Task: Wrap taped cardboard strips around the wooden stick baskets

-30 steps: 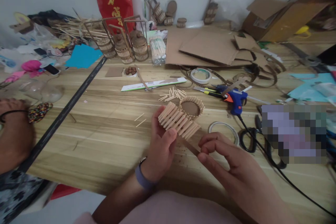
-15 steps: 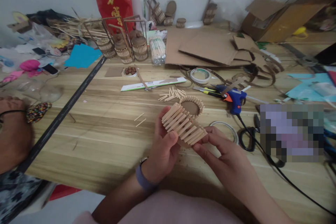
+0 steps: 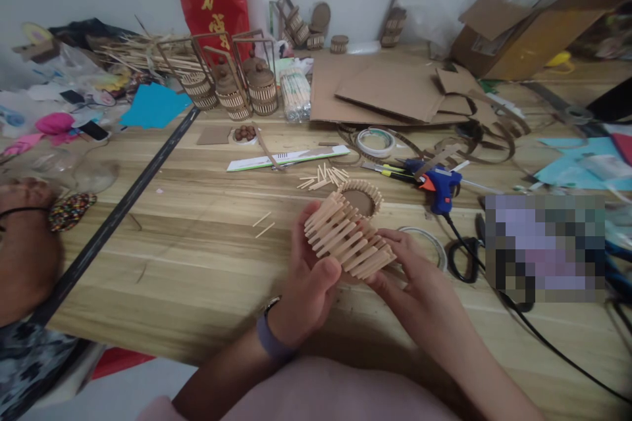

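Note:
Between my hands is a small round basket (image 3: pixel 348 237) with a wall of short wooden sticks, tilted so its slatted side faces me. My left hand (image 3: pixel 313 276) wraps its left side, thumb pressed near the lower edge. At the right end, my right hand (image 3: pixel 412 276) pinches the basket with thumb and fingers; some fingertips are hidden behind the sticks. Just beyond it on the table rests a second stick-walled ring (image 3: pixel 363 200) with a brown cardboard base. Loose cut sticks (image 3: pixel 326 176) lie in a pile behind, and two single sticks (image 3: pixel 264 229) lie to the left.
A blue glue gun (image 3: pixel 442 185) with a trailing black cord lies to the right, near tape rolls (image 3: pixel 376 142). Cardboard sheets (image 3: pixel 385 89) and finished lidded baskets (image 3: pixel 261 89) stand at the back. Another person's arm (image 3: pixel 32 256) rests at the left.
The held basket has turned slightly and shifted a little right and down. My left thumb has slid a bit to the right, and my right fingers have changed position at its end.

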`<state>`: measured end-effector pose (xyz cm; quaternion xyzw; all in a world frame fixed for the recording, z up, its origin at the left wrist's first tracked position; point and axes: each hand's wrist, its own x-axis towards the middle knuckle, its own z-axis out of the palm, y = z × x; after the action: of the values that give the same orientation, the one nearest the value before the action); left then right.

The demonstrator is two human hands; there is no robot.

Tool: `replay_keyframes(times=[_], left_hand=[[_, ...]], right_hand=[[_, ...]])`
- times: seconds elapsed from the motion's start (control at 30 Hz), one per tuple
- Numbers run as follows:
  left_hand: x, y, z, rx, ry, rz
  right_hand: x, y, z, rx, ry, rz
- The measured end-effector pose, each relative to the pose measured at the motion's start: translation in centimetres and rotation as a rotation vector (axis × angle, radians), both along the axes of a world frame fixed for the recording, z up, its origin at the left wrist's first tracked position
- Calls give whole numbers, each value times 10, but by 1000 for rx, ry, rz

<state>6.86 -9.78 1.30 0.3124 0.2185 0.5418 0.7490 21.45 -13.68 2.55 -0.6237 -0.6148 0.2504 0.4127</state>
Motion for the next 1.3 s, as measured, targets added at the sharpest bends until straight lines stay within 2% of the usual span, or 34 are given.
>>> replay_keyframes(times=[0.23, 0.37, 0.47, 0.53, 0.67, 0.8, 1.03, 1.17, 1.3], left_hand=[[3, 2, -1, -117, -1, 2], [3, 4, 1, -150, 12, 25], [2, 3, 1, -118, 76, 107], [1, 2, -1, -52, 113, 118], [-1, -1, -4, 69, 122, 7], [1, -2, -3, 105, 115, -44], [-1, 1, -3, 134, 127, 15], [-4, 9, -2, 67, 70, 100], [-7, 14, 0, 2, 32, 107]], right_hand=[[-4, -2, 5, 38, -59, 40], [-6, -4, 3, 75, -141, -13], [-5, -5, -3, 126, -213, -71], [-4, -6, -5, 154, -247, -96], [-2, -8, -4, 179, -267, -102], [-2, -10, -4, 182, -276, -118], [2, -10, -1, 172, -315, -99], [10, -14, 2, 211, -369, -159], [15, -15, 3, 215, -374, -177]])
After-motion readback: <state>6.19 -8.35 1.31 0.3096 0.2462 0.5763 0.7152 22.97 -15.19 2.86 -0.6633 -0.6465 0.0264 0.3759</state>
